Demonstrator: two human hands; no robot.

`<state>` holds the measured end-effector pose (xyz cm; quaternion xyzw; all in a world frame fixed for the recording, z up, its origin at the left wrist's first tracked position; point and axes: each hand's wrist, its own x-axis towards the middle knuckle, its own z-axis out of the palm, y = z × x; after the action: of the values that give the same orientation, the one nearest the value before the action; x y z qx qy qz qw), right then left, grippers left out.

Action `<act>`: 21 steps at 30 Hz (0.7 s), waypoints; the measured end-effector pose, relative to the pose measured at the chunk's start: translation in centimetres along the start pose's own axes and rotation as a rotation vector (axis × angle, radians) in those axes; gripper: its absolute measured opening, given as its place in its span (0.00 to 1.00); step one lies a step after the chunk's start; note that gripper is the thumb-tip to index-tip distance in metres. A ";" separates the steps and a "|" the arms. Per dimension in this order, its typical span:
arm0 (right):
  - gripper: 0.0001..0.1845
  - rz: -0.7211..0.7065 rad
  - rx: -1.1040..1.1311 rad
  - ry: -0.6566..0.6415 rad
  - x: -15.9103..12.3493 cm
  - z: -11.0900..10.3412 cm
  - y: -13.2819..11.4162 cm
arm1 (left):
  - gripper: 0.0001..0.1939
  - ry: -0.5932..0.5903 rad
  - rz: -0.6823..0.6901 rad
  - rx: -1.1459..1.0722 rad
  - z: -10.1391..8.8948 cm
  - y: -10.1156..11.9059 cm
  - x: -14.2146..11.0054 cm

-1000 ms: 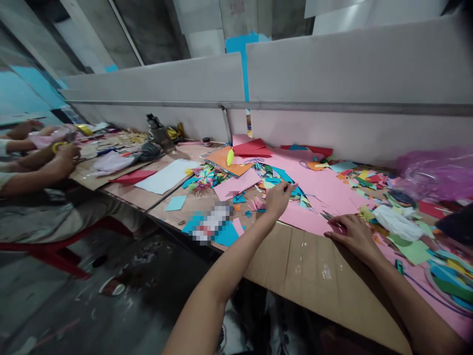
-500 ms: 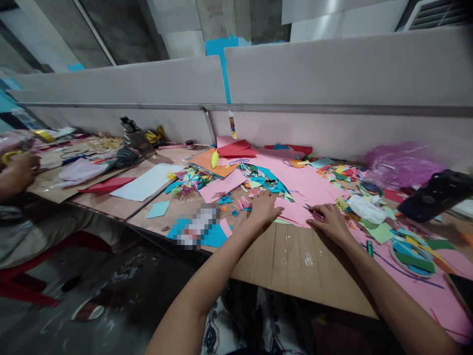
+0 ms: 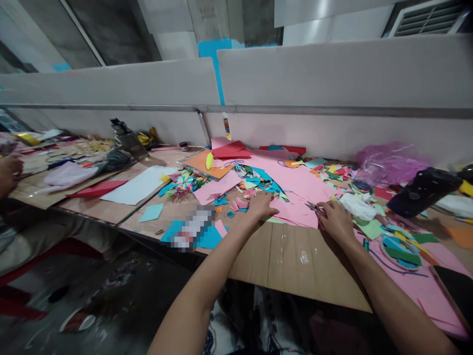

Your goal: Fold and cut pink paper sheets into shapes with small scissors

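My left hand (image 3: 260, 206) lies on the near left edge of a large pink paper sheet (image 3: 295, 185), fingers curled onto the paper's edge. My right hand (image 3: 333, 219) rests on the same sheet further right, closed around a small pair of scissors (image 3: 313, 206) whose tips point left. Coloured paper scraps (image 3: 258, 180) lie just beyond my left hand. Brown cardboard (image 3: 295, 256) covers the table in front of me.
A pink plastic bag (image 3: 391, 165), a black device (image 3: 421, 190) and white crumpled paper (image 3: 356, 206) lie to the right. A white sheet (image 3: 138, 183), a red sheet (image 3: 98, 188) and blue pieces (image 3: 207, 239) lie left. Another person's hand (image 3: 9, 170) works at the far left. A grey partition (image 3: 295, 93) runs behind.
My left hand came down from a raised pinch above the scraps onto the pink sheet's edge. My right hand shifted slightly with the scissors. The view swung to the right.
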<state>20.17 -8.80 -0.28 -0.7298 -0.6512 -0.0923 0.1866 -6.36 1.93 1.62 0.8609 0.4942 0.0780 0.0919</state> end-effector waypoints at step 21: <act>0.20 0.063 0.573 -0.003 3.0 0.7 -0.4 | 0.09 0.578 -0.072 -0.585 -1.6 6.7 2.0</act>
<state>20.09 -5.71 0.31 -0.6672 -0.6281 0.1025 0.3872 -0.10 0.50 4.85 0.7233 0.4863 0.4508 0.1928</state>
